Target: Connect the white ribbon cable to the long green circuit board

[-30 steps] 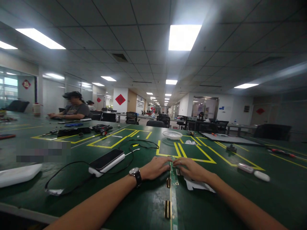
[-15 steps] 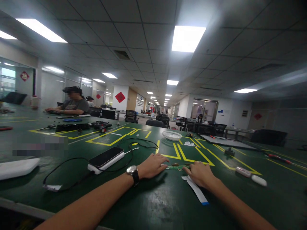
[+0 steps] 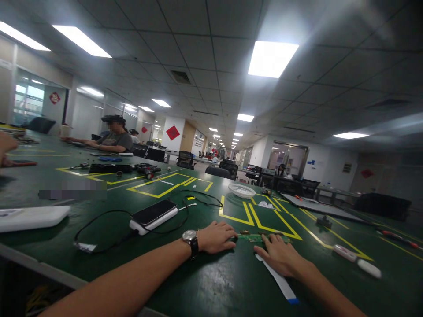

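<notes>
A long, narrow green circuit board [image 3: 253, 237] lies on the green table, its two ends partly covered by my hands. My left hand [image 3: 216, 237], with a watch on the wrist, rests palm down at the board's left end, fingers stretched out and their tips by its edge. On the right part of the board lie the fingers of my right hand [image 3: 280, 255], spread, with the thumb apart. A white flat ribbon cable [image 3: 279, 279] with a blue end runs out from under the right hand. Contact at the fingertips is hard to make out.
A phone [image 3: 154, 213] sits on a white power bank with a black cable. Beyond are a white basket [image 3: 242, 190], crumpled paper [image 3: 265, 204] and yellow tape lines. Rightward lie a white-and-pink object [image 3: 344, 252] and a screwdriver [image 3: 398, 237]. Another person [image 3: 115, 138] sits far left.
The view has shifted, moving the scene rightward. My right-hand fingers are more spread over the board, and more of its right end shows. Another person's hand has appeared at the left edge.
</notes>
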A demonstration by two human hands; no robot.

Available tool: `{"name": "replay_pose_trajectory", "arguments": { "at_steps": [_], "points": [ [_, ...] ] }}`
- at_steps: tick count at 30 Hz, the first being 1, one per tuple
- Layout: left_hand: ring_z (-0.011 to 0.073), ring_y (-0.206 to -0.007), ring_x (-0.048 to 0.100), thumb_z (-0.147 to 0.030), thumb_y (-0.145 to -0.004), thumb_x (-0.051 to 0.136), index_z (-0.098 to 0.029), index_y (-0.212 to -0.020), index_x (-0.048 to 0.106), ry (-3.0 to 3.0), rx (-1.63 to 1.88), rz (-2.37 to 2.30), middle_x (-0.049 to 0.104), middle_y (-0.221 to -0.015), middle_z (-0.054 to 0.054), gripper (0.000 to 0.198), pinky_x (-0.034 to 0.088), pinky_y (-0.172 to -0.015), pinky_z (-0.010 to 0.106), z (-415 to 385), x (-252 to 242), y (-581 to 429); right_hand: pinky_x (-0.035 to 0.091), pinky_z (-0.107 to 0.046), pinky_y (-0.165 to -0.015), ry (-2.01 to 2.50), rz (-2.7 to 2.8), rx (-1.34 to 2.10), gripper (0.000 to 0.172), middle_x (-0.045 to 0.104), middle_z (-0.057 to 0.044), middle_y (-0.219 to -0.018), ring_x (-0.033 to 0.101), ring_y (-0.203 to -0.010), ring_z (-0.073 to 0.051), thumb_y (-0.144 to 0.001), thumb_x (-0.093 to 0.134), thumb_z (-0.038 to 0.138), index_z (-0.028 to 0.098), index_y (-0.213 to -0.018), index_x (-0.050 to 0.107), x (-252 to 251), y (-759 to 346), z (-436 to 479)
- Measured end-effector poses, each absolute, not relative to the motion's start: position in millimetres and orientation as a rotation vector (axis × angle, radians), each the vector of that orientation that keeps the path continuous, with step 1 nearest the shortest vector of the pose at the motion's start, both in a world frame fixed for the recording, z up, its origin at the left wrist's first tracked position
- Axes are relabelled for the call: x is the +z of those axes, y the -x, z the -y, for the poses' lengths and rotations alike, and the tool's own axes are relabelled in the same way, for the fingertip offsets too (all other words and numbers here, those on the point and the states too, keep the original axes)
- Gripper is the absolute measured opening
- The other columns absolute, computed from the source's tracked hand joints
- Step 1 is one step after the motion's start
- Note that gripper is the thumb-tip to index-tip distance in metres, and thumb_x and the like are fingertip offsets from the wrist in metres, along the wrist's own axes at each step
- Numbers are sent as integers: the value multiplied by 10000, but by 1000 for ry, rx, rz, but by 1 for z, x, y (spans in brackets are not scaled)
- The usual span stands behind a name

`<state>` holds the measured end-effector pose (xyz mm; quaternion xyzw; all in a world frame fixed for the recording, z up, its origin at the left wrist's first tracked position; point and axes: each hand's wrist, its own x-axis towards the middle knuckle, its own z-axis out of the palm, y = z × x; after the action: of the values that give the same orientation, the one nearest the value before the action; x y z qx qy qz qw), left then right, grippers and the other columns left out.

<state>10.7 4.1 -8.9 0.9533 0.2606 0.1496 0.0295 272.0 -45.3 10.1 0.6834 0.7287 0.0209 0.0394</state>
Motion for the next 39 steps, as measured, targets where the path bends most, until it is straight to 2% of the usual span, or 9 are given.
{"name": "replay_pose_trajectory", "arguments": {
  "at_steps": [5,11,20,25,29,33,35,37,39],
  "points": [
    [294,-1210,505,-475,-970,451,-244,-1306,541,-2931,452,-813,551,-1354,111,417,417,-947,474,-5,-8,-11,376,-533,-1036,-1977,-2402,-15,825,543,-203,-1376,482,-1279,-379,-887,287,761,169,-1421,500,15,-291,35],
    [274,-1155,554,-466,-992,409,-244,-1278,556,-2964,472,-819,611,-1268,96,391,424,-928,427,-4,-1,-9,436,-442,-978,-1849,-2614,39,589,679,-141,-1198,618,-1095,-297,-1011,211,508,194,-1191,677,16,-291,25],
    [285,-1256,506,-447,-976,454,-241,-1389,441,-2928,627,-827,545,-1377,103,462,405,-1000,450,-3,4,-7,360,-390,-1106,-1358,-3072,-509,456,560,-75,-1368,512,-1248,-231,-1020,300,476,233,-1201,641,20,-250,46],
    [307,-1245,513,-516,-924,518,-240,-1402,429,-2892,483,-750,538,-1378,116,558,418,-989,470,2,-1,-10,402,-404,-1054,-1468,-3156,-292,343,641,-79,-1201,562,-1147,-249,-984,391,411,221,-1039,671,29,-259,37],
    [316,-1237,515,-553,-913,517,-222,-1341,496,-2878,472,-768,558,-1353,128,541,414,-980,472,2,-4,-12,513,-384,-855,-1784,-2954,-318,333,673,-103,-991,621,-936,-247,-914,483,457,179,-946,665,48,-289,39],
    [316,-1237,521,-578,-911,505,-223,-1288,545,-2878,466,-739,558,-1366,119,519,418,-966,476,0,-6,-13,459,-232,-443,-1277,-2439,-1433,648,641,-23,-749,550,-524,-131,-651,710,680,171,-1045,632,68,-313,58],
    [319,-1239,523,-589,-910,501,-222,-1289,547,-2879,479,-746,555,-1373,120,529,413,-973,487,0,-7,-13,360,-194,-350,-1163,-2347,-1646,732,574,30,-639,438,-404,-82,-563,746,719,169,-1028,617,73,-318,62],
    [323,-1248,517,-591,-910,500,-221,-1299,543,-2877,492,-762,545,-1388,124,539,397,-991,496,0,-7,-14,331,-185,-358,-1340,-2463,-1538,635,548,40,-632,422,-417,-74,-639,709,706,177,-977,614,71,-319,57],
    [324,-1261,508,-591,-916,489,-221,-1317,531,-2865,488,-771,525,-1410,131,547,379,-1009,499,1,-8,-14,365,-201,-430,-1702,-2589,-1108,490,591,1,-702,501,-522,-105,-757,648,641,178,-918,624,63,-321,46]
  ]
}}
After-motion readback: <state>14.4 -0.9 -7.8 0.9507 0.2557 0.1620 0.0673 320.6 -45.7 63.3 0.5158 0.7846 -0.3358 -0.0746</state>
